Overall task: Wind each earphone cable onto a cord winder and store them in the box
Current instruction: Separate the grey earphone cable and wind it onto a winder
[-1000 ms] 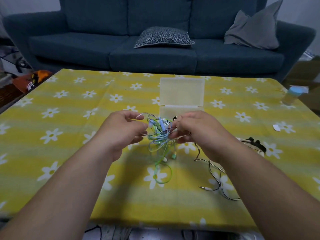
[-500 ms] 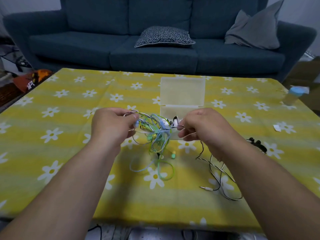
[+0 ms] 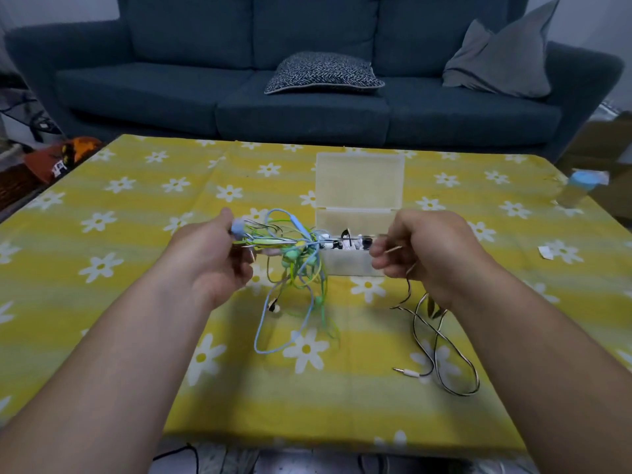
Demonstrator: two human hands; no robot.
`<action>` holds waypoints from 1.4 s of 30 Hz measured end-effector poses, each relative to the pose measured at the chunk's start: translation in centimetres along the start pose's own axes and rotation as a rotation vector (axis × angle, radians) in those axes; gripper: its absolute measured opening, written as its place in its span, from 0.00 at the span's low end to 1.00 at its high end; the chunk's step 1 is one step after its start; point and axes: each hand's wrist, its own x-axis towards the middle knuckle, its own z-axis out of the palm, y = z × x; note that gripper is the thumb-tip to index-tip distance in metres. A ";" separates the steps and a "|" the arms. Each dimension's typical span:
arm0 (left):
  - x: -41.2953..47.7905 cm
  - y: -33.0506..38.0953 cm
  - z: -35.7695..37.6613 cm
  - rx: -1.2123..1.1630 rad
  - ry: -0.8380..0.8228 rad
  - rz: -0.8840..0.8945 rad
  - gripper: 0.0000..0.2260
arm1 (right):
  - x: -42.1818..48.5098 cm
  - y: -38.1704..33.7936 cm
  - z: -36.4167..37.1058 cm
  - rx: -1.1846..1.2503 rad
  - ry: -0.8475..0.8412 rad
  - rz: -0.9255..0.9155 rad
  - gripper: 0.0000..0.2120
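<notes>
Toward the near-right corner of the table [image 3: 342,408], the black-and-white cable [image 3: 412,373] lies in loose loops. Its upper end rises to your right hand [image 3: 432,256], whose curled fingers pinch it. Level with that, your left hand [image 3: 210,260] grips the blue-and-green tangle [image 3: 297,258], which hangs just beside it and short of the right hand. Your 2 hands stand apart, so any pull runs left to right, along the near edge. Whether a strand bridges them cannot be told. Beyond the tangle, near the table's middle, the box [image 3: 355,265] sits open with small pieces inside.
</notes>
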 end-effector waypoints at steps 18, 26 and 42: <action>-2.0 -2.3 1.4 0.926 -0.473 0.649 0.12 | -1.2 -0.1 0.7 0.376 -0.446 -0.134 0.10; -1.6 -2.8 1.6 1.042 -0.251 0.815 0.10 | -1.0 0.1 0.5 0.133 -0.222 -0.054 0.09; -2.6 -3.2 2.9 0.776 -0.326 0.776 0.14 | -1.1 1.6 2.3 -0.155 -0.132 -0.186 0.07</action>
